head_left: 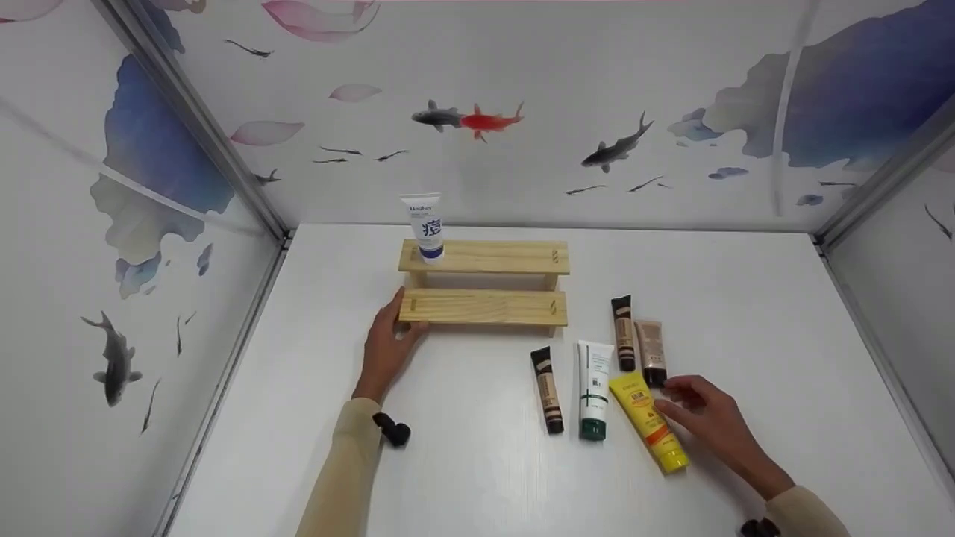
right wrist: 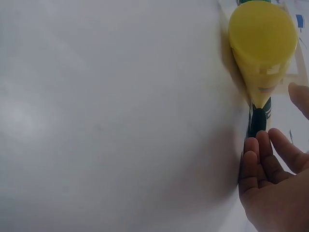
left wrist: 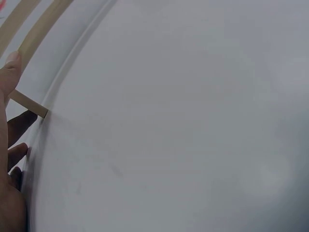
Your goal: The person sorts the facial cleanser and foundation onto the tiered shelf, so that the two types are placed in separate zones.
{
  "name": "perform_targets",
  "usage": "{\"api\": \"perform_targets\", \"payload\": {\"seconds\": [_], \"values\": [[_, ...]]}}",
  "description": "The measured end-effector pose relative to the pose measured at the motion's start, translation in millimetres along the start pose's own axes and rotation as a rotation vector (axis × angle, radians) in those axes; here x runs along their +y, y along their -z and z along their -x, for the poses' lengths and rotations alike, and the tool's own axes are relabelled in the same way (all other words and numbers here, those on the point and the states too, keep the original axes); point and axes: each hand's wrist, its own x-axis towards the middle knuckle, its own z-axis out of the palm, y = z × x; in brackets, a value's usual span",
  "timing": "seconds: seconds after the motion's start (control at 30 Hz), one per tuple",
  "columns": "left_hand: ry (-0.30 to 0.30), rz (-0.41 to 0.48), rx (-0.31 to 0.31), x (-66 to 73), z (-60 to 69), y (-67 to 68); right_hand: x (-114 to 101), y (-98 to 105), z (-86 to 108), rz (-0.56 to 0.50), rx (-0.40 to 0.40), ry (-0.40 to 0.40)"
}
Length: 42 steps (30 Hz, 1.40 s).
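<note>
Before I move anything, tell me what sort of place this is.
Probably a small booth set up for tabletop work: fish-patterned wall panels close in a white table on three sides, and a wooden rack and several squeeze tubes are set out there.

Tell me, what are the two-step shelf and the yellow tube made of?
The two-step shelf looks like pale, smooth wood, since grain lines show on its steps. The yellow tube is probably plastic with a slightly shiny finish: it is flat at one end and round at the other. A laminate could look the same.
</note>
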Motion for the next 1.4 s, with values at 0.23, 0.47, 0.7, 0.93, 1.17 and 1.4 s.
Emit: {"api": "perform_targets", "payload": {"seconds": [0.23, 0.47, 0.7, 0.93, 1.17, 1.4], "values": [[-0.006, -0.013, 0.007, 3.2, 0.9, 1.0, 0.2, -2.0, 4.7, 0.015, -0.022, 0.010], [0.003, -0.016, 0.002, 4.1, 0.2, 0.5, -1.3, -4.6, 8.0, 0.038, -0.026, 0.035], [-0.006, 0.003, 0.004, 2.6, -0.1, 0.2, -6.8, -8.7, 10.9, 0.076, -0.056, 0.009], [-0.006, -0.003, 0.005, 0.4, -0.1, 0.5, -11.9, -11.1, 10.9, 0.114, -0.092, -0.025], [-0.003, 0.006, 0.011, 2.6, 0.3, 0.7, -18.0, -11.9, 8.7, 0.185, -0.129, -0.034], [0.010, 0.013, 0.000, 0.7, 0.2, 0.1, -22.2, -12.1, 7.7, 0.201, -0.149, -0.081]]}}
